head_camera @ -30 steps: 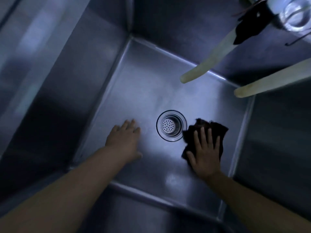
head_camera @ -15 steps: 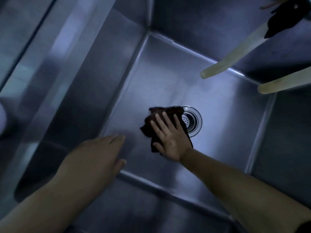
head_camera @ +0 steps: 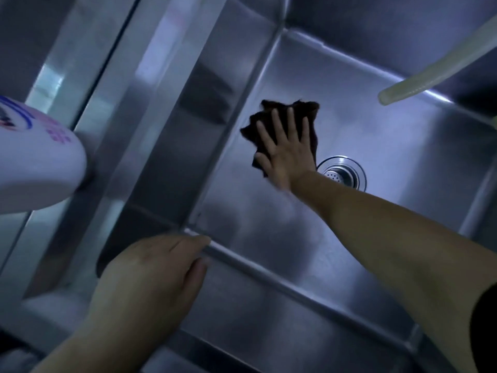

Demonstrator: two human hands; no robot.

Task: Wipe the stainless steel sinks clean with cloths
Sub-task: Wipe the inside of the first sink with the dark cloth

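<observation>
Wiping of the sink (head_camera: 376, 265) floor is judged to be the step in hand. The cloth (head_camera: 293, 114) — dark and crumpled — is pressed flat on the floor by the right hand (head_camera: 287, 152), its fingers straight and spread over the fabric; nothing is pinched or curled round. The cloth lies at 10 o'clock of the drain (head_camera: 341, 173), close to the seam where the floor meets the left wall.

The left hand (head_camera: 150, 278) is held at 7 o'clock of the cloth, over the near left corner, fingers loosely extended and gripping nothing. Contact with the steel cannot be told.

A hose (head_camera: 435, 68) end hangs at 2 o'clock, clear of the floor. A white bottle (head_camera: 35, 162) is seen at 9 o'clock, outside the basin.

For the next move, steady downward pressure is called for — with the cloth drawn along the left seam and into the far corner, where residue is likely to collect. The cloth edge should be kept from bunching under the palm.
</observation>
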